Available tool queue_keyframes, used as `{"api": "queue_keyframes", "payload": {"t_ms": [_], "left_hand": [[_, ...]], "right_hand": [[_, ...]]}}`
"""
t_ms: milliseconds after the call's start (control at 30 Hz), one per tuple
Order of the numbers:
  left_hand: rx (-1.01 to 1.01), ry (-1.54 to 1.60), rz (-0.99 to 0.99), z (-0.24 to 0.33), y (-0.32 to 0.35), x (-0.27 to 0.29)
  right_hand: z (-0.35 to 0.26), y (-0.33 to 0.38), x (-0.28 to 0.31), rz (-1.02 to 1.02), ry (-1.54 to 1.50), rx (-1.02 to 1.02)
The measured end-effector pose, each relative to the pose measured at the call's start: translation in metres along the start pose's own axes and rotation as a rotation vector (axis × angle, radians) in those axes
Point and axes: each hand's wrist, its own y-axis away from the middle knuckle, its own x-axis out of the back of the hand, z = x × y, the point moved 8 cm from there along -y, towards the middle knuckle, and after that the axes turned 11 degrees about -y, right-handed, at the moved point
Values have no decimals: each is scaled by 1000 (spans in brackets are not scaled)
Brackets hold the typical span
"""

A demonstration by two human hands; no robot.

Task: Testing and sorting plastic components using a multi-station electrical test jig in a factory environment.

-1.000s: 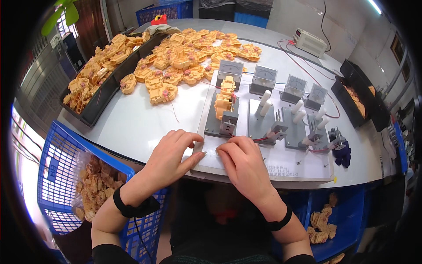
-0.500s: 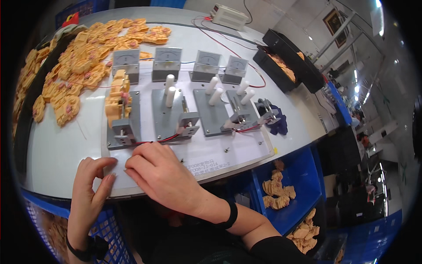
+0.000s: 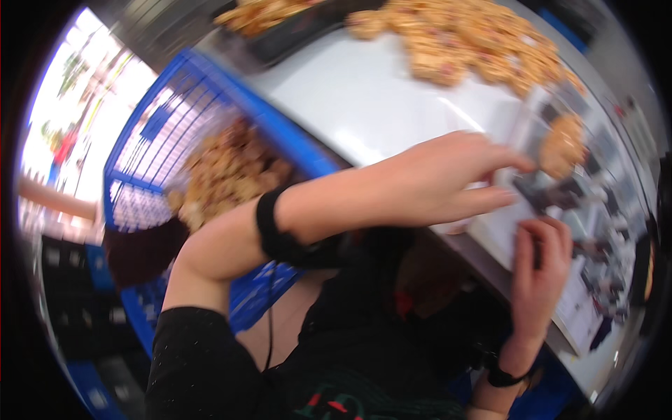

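Note:
My left hand [image 3: 462,178] reaches over the table's near edge, thumb and fingers apart, nothing visible between them. Its fingertips are beside a grey test fixture [image 3: 535,192]; a yellow-orange moulded plastic part [image 3: 562,147] sits on that fixture. My right hand [image 3: 539,269] is lower and to the right, above the white base board [image 3: 490,227]. Its fingers are bent, with a gap between them and the thumb, and I see nothing held. Motion smears the fingertips and fixtures.
Many similar parts [image 3: 462,35] are piled on the white table [image 3: 336,105]. A black tray [image 3: 308,38] of parts lies at its far left. Left of the table stands a blue basket [image 3: 262,115] holding more pieces [image 3: 227,171]. More grey fixtures [image 3: 605,245] line the right.
The view has swung left, bringing the blue basket into sight and putting the fixtures at the right. My left arm now stretches across the table edge; my right hand's fingers have loosened.

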Motion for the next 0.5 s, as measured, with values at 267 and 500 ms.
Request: {"api": "queue_keyframes", "payload": {"t_ms": [267, 500], "left_hand": [[264, -169, 273, 10, 105, 176], [1161, -535, 142, -141, 338, 254]], "right_hand": [[30, 6, -4, -65, -58, -24], [39, 6, 2, -46, 44, 13]]}}
